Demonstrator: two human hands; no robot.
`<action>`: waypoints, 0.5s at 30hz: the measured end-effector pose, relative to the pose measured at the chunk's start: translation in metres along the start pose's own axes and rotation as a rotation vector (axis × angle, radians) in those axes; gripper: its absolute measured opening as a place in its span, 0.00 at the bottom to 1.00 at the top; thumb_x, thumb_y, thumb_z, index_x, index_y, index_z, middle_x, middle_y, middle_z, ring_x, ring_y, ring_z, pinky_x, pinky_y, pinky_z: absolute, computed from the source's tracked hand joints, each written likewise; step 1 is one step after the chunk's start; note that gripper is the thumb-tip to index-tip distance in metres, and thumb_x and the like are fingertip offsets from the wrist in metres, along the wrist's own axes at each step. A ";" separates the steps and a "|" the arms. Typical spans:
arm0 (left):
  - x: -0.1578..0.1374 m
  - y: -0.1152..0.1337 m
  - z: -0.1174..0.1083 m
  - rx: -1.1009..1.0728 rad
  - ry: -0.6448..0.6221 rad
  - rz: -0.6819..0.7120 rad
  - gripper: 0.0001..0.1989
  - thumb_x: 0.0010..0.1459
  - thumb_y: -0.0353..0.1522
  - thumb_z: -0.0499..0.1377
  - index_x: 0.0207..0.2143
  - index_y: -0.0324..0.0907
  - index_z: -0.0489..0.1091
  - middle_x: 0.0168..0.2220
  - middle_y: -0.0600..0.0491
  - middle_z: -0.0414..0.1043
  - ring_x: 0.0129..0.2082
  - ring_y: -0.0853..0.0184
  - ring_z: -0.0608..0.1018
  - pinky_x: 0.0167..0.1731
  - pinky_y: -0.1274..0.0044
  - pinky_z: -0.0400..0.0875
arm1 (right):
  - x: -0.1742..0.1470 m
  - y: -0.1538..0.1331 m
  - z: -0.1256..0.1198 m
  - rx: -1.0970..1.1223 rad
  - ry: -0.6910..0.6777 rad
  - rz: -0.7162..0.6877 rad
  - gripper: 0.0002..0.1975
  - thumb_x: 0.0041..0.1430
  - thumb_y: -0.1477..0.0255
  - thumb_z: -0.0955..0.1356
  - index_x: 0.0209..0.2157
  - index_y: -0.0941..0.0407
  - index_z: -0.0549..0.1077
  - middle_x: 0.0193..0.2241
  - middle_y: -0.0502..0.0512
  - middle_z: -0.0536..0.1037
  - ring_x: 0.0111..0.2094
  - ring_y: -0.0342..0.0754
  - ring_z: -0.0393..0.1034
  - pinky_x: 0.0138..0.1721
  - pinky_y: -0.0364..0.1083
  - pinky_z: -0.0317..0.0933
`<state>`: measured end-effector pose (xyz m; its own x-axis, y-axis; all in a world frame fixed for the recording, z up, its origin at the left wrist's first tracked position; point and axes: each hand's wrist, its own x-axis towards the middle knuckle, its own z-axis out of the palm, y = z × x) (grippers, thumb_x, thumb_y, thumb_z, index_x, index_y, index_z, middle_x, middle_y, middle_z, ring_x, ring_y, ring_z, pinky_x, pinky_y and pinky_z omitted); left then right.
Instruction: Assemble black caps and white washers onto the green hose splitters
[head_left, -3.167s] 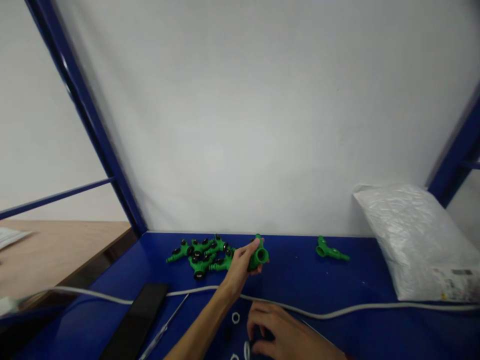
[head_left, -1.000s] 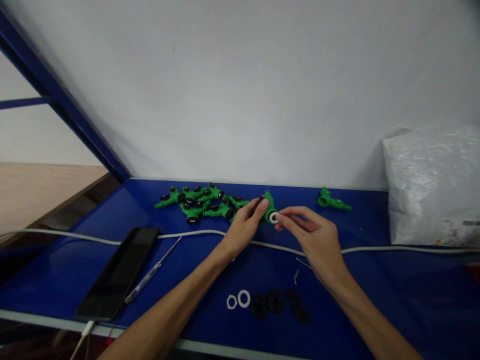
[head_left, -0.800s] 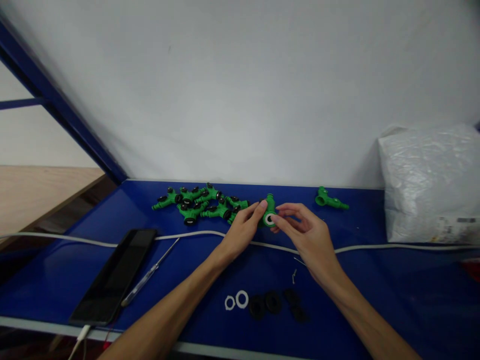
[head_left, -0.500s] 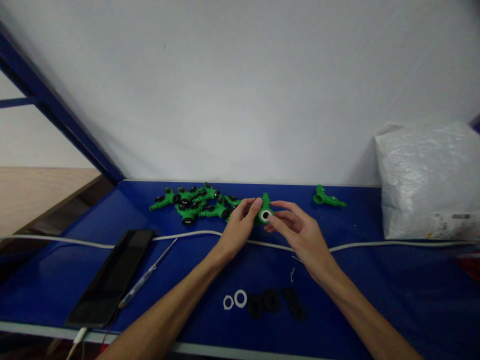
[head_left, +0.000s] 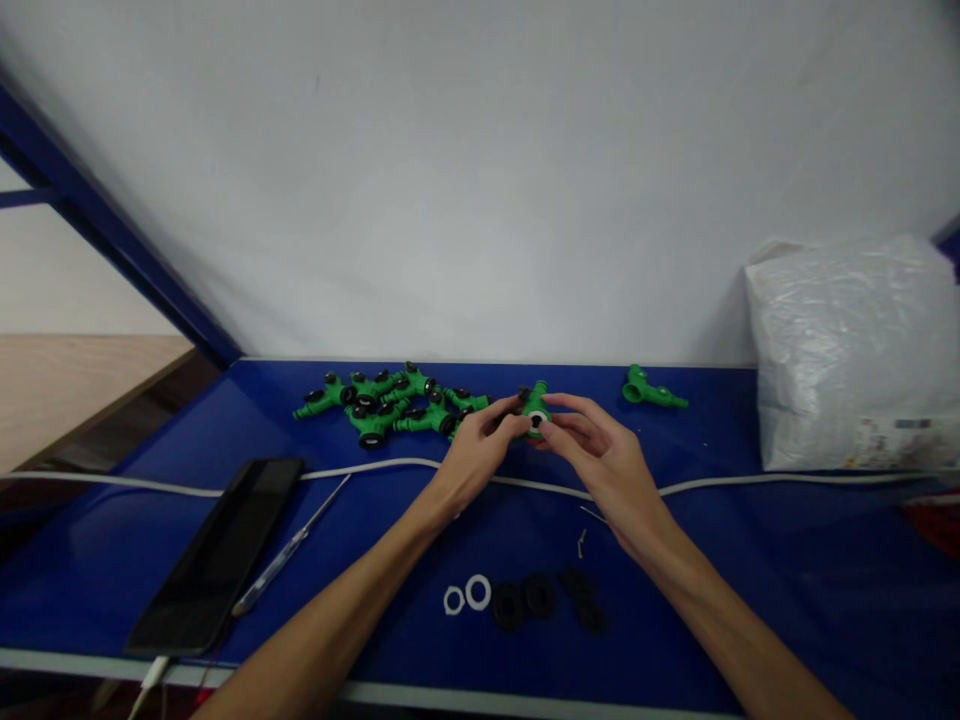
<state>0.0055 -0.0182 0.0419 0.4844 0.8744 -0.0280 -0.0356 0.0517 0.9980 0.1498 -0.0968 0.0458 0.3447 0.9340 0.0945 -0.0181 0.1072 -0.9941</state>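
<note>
Both my hands hold a green Y-shaped hose splitter (head_left: 538,400) above the blue table, its round opening turned toward me with a white ring (head_left: 531,431) seated in it. My left hand (head_left: 478,447) grips its left side, thumb pressed on the ring. From the right, my right hand (head_left: 604,460) closes on it, thumb also at the ring and fingers behind. Several green splitters with black fittings (head_left: 373,425) lie left of my hands. Nearer me are a white washer (head_left: 478,606), a white nut-like ring (head_left: 445,600), black rings (head_left: 539,596), small black parts (head_left: 592,616) and tiny screws (head_left: 581,543).
A bare green splitter body (head_left: 654,392) lies at the back right, near a wrapped white plastic package (head_left: 855,360). The white cable (head_left: 375,467) crosses the table under my hands. A phone (head_left: 214,560) and a screwdriver (head_left: 289,552) lie at left. A wall (head_left: 480,200) rises behind.
My left thumb has come onto the white ring beside my right thumb. The splitter has tilted slightly, its top leaning right. The whole view has shifted a little.
</note>
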 end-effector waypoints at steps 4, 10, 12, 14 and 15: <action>0.000 0.002 0.000 -0.030 -0.020 -0.002 0.23 0.54 0.37 0.63 0.53 0.39 0.79 0.47 0.48 0.82 0.50 0.57 0.79 0.50 0.72 0.72 | -0.002 -0.002 0.000 -0.008 -0.037 -0.016 0.23 0.55 0.59 0.77 0.50 0.52 0.77 0.39 0.54 0.85 0.37 0.49 0.81 0.47 0.52 0.75; 0.000 0.005 0.000 -0.058 0.008 -0.003 0.24 0.53 0.35 0.62 0.51 0.36 0.80 0.48 0.46 0.82 0.48 0.57 0.80 0.44 0.74 0.75 | -0.001 0.000 0.000 0.010 -0.105 -0.019 0.26 0.53 0.64 0.78 0.54 0.51 0.76 0.44 0.53 0.84 0.42 0.49 0.81 0.49 0.51 0.75; 0.000 0.006 -0.001 -0.013 0.002 0.018 0.25 0.54 0.36 0.62 0.53 0.36 0.80 0.49 0.46 0.82 0.47 0.57 0.80 0.44 0.74 0.75 | -0.001 0.002 0.000 0.019 -0.117 -0.025 0.27 0.53 0.65 0.78 0.55 0.50 0.75 0.45 0.53 0.84 0.42 0.48 0.81 0.48 0.50 0.75; -0.001 0.006 -0.001 0.063 0.000 0.049 0.25 0.55 0.36 0.61 0.54 0.37 0.79 0.49 0.47 0.82 0.47 0.57 0.80 0.45 0.74 0.75 | -0.001 0.005 0.000 0.022 -0.129 -0.032 0.26 0.53 0.66 0.77 0.55 0.50 0.76 0.46 0.53 0.83 0.42 0.48 0.81 0.48 0.48 0.75; -0.001 0.006 -0.001 0.103 0.002 0.061 0.25 0.55 0.36 0.61 0.54 0.36 0.79 0.49 0.47 0.82 0.48 0.57 0.80 0.45 0.74 0.74 | -0.001 0.005 0.000 0.021 -0.132 -0.035 0.26 0.54 0.67 0.77 0.55 0.50 0.76 0.47 0.53 0.83 0.42 0.48 0.81 0.48 0.48 0.75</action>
<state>0.0037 -0.0187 0.0476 0.4819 0.8756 0.0328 0.0248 -0.0511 0.9984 0.1492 -0.0970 0.0403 0.2186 0.9661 0.1371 -0.0278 0.1467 -0.9888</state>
